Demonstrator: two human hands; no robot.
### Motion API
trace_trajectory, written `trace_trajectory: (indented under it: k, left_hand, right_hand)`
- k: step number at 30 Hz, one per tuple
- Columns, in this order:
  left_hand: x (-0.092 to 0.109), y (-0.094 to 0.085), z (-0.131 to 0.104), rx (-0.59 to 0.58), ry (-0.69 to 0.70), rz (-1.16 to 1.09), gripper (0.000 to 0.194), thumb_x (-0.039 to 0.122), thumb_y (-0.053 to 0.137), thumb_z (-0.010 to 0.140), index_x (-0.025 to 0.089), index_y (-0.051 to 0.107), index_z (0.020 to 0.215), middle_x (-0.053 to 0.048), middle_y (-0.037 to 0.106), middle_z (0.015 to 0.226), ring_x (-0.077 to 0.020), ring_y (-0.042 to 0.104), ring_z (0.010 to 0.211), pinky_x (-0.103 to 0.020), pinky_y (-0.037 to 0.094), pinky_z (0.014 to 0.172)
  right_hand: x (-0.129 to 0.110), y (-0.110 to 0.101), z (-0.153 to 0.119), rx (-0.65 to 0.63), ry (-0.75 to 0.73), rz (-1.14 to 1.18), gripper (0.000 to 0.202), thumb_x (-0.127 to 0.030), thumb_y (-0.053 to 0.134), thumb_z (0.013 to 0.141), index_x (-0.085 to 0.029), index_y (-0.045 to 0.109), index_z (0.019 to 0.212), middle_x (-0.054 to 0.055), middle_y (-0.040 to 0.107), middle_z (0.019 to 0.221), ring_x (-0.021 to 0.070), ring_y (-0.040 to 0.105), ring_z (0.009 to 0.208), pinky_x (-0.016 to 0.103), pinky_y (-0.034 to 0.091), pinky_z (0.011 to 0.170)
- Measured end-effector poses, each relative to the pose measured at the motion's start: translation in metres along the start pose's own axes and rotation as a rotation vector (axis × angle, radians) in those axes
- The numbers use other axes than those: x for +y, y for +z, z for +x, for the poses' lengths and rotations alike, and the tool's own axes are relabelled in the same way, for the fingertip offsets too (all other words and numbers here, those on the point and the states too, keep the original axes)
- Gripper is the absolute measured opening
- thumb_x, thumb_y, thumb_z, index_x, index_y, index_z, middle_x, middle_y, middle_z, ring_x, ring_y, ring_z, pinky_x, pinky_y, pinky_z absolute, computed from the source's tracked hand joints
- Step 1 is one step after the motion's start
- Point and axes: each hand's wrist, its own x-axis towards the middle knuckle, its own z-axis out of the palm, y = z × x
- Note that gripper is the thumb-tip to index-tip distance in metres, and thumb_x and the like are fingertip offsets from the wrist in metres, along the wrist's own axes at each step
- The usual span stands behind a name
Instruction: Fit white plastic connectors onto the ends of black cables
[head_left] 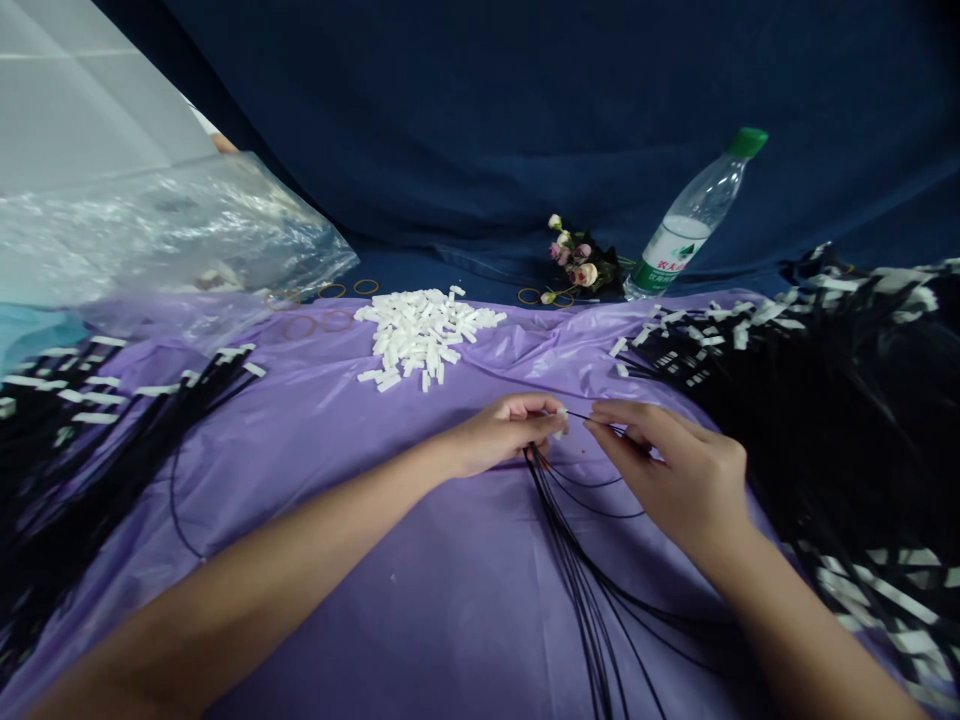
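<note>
Pinched in the fingers of my left hand is a small white connector housing. A bundle of thin black wires hangs down from beneath that hand, and some of them curve toward the right forearm. My right hand is closed at the fingertips on one black wire, whose end meets the white housing. Whether the wire sits inside the housing is too small to tell. Beyond the hands lies a loose pile of white connector housings on the purple plastic sheet.
Black wires with white ends are heaped at left. A larger heap of black wires lies at right. A tilted water bottle, artificial flowers and rubber bands are at the back, near a clear plastic bag and dark blue cloth.
</note>
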Motion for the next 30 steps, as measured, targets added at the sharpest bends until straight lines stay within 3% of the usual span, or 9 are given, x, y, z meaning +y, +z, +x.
trace_trajectory:
  k: [8, 13, 15, 18, 20, 24, 30]
  left_hand:
    - [0.001, 0.0, 0.0, -0.002, -0.04, -0.037, 0.029, 0.043, 0.069, 0.075, 0.017, 0.056, 0.08, 0.004, 0.049, 0.067, -0.0082, 0.048, 0.059, -0.025, 0.041, 0.06]
    - [0.001, -0.002, 0.002, 0.084, -0.073, -0.206, 0.027, 0.042, 0.067, 0.079, 0.018, 0.054, 0.082, 0.006, 0.044, 0.063, -0.0058, 0.043, 0.053, -0.025, 0.045, 0.063]
    - [0.001, -0.004, 0.003, 0.112, -0.087, -0.235, 0.027, 0.042, 0.066, 0.08, 0.018, 0.053, 0.082, 0.006, 0.045, 0.062, -0.0055, 0.043, 0.052, -0.025, 0.045, 0.062]
    - [0.001, -0.005, 0.004, 0.129, -0.083, -0.253, 0.027, 0.042, 0.065, 0.081, 0.019, 0.051, 0.083, 0.006, 0.046, 0.062, -0.0074, 0.048, 0.054, -0.025, 0.045, 0.061]
    - [0.001, -0.005, 0.004, 0.131, -0.077, -0.255, 0.026, 0.041, 0.064, 0.081, 0.019, 0.05, 0.082, 0.005, 0.047, 0.063, -0.0084, 0.05, 0.056, -0.026, 0.046, 0.061]
    - [0.001, -0.005, 0.004, 0.134, -0.064, -0.266, 0.025, 0.039, 0.063, 0.082, 0.018, 0.05, 0.079, 0.005, 0.045, 0.066, -0.0057, 0.043, 0.053, -0.024, 0.044, 0.059]
    - [0.0, -0.008, 0.005, 0.123, -0.067, -0.313, 0.023, 0.037, 0.064, 0.083, 0.018, 0.051, 0.081, 0.006, 0.042, 0.066, -0.0043, 0.037, 0.053, -0.02, 0.041, 0.057]
  right_hand:
    - [0.002, 0.002, 0.002, 0.029, -0.019, 0.01, 0.014, -0.015, 0.063, 0.083, -0.021, 0.063, 0.097, -0.001, 0.071, 0.079, 0.0101, 0.062, 0.056, 0.021, 0.049, 0.055]
    - [0.0, -0.018, 0.006, 0.096, -0.032, 0.034, 0.025, -0.014, 0.069, 0.079, -0.021, 0.063, 0.102, 0.003, 0.07, 0.087, 0.0152, 0.065, 0.074, 0.028, 0.052, 0.073]
    - [-0.004, -0.027, 0.006, -0.017, -0.013, 0.173, 0.021, -0.014, 0.068, 0.079, -0.022, 0.062, 0.098, 0.0, 0.069, 0.083, 0.0131, 0.064, 0.071, 0.024, 0.052, 0.068]
    - [-0.01, -0.032, 0.004, -0.41, 0.012, 0.402, 0.016, -0.016, 0.062, 0.085, -0.024, 0.06, 0.098, -0.004, 0.069, 0.082, 0.0087, 0.063, 0.063, 0.019, 0.049, 0.059]
    - [-0.012, -0.027, 0.001, -0.584, 0.048, 0.417, 0.017, -0.016, 0.057, 0.087, -0.025, 0.059, 0.102, -0.004, 0.07, 0.087, 0.0089, 0.065, 0.067, 0.019, 0.049, 0.062]
    - [-0.01, -0.011, -0.004, -0.577, 0.168, 0.292, 0.019, -0.017, 0.055, 0.088, -0.026, 0.058, 0.105, -0.004, 0.071, 0.091, 0.0108, 0.067, 0.072, 0.021, 0.047, 0.062]
    - [-0.009, 0.003, -0.006, -0.495, 0.259, 0.322, 0.017, -0.018, 0.06, 0.084, -0.023, 0.057, 0.1, -0.002, 0.071, 0.096, 0.0137, 0.069, 0.083, 0.022, 0.049, 0.071]
